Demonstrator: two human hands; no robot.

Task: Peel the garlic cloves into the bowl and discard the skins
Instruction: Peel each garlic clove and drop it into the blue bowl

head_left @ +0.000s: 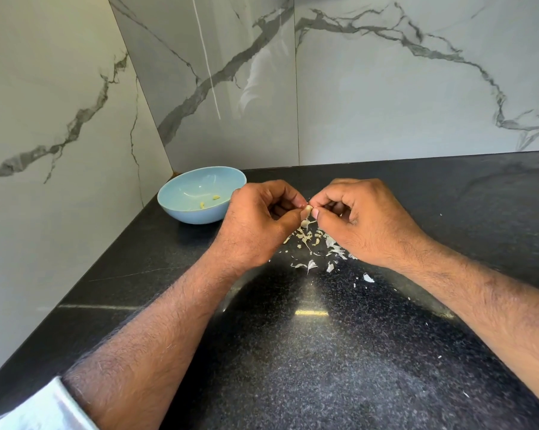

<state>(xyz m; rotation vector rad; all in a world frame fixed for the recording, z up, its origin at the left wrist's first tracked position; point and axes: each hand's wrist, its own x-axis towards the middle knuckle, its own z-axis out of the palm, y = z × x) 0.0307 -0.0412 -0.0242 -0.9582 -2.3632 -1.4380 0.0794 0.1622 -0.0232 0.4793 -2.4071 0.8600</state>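
Note:
A small pale garlic clove (308,209) is pinched between the fingertips of my left hand (258,218) and my right hand (364,212), held above the black counter. Both hands have curled fingers meeting at the clove. Directly under them lies a scatter of white garlic skins (311,243). A light blue bowl (175,209) stands to the left of my left hand, near the wall corner, with two small yellowish peeled cloves (208,201) inside.
The black speckled counter (324,352) runs toward me and to the right. Marble walls close off the left side and the back. Stray skin flakes (368,277) lie on the counter under my right forearm.

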